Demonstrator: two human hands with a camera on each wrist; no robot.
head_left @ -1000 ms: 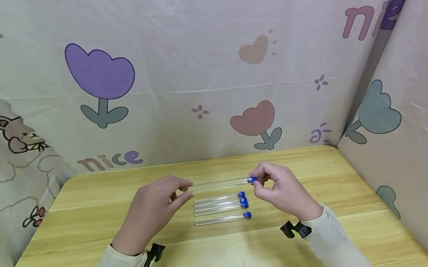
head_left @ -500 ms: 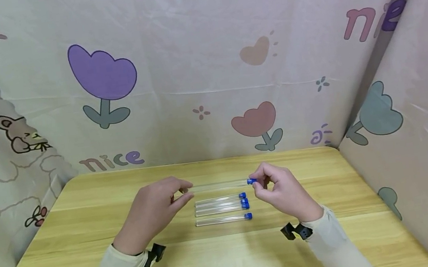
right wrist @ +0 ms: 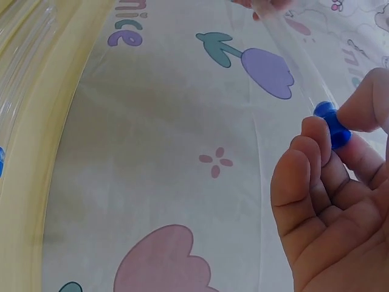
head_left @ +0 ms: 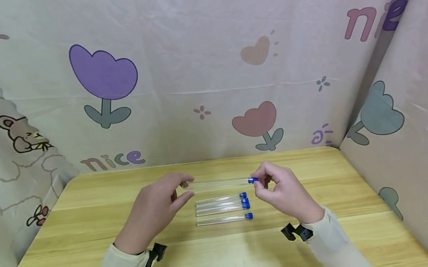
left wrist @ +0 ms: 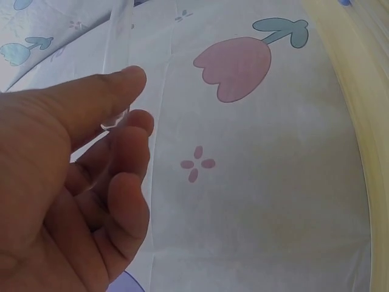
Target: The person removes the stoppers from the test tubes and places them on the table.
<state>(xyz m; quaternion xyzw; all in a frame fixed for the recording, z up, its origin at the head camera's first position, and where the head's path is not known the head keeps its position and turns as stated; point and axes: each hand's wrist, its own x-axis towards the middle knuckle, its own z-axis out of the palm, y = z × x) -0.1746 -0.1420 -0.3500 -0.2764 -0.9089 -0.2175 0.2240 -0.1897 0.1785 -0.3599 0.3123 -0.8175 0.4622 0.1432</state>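
Observation:
A clear test tube (head_left: 221, 182) with a blue cap (right wrist: 333, 125) is held level above the table between both hands. My right hand (head_left: 281, 188) pinches the blue cap between thumb and fingertips. At the other end, my left hand (head_left: 158, 207) has its thumb and fingers curled round the rounded bottom of the tube. In the left wrist view, the end of the tube (left wrist: 117, 42) passes behind the thumb. Several more capped test tubes (head_left: 224, 219) lie side by side on the table, just nearer to me, blue caps to the right.
The wooden table (head_left: 71, 258) ends at a printed cloth backdrop (head_left: 188, 64) behind, with more cloth on both sides. A small black wrist camera (head_left: 156, 254) sits at the left cuff, another wrist camera (head_left: 297, 232) at the right.
The left end of the held tube has risen slightly, and my left index finger has lifted a little with it. My right hand has stayed nearly still on the cap.

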